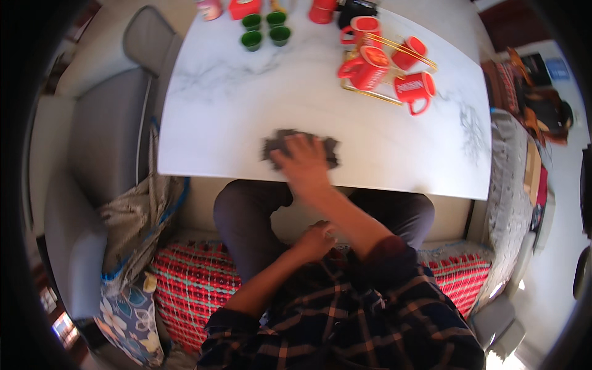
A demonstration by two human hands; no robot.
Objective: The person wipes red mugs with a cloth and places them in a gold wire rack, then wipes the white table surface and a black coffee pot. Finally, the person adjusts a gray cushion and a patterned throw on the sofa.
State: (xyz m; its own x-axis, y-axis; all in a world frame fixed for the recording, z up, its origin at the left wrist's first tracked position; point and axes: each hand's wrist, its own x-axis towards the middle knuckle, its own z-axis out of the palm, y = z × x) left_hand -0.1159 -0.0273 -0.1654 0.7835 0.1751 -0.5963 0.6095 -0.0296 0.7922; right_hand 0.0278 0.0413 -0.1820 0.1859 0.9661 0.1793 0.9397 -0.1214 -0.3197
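Observation:
My right hand (303, 162) lies spread flat on a dark grey cloth (330, 150) near the front edge of the white marbled table (222, 134); hand and cloth are slightly blurred. Below the table edge, my left hand (319, 240) rests close to my body, its fingers curled; whether anything is inside them cannot be seen. Beyond the cloth to the right, red mugs (370, 69) hang on a gold wire rack (384, 98), one of them (414, 87) at its right front corner. Several small green cups (252, 40) stand together at the far left.
Along the far edge are a pink container (210, 9), a red box (244, 8), a red cylindrical object (322, 11) and a black object (356, 13). A grey chair (111, 125) stands left. A red woven cover (194, 282) lies on the seat beneath me.

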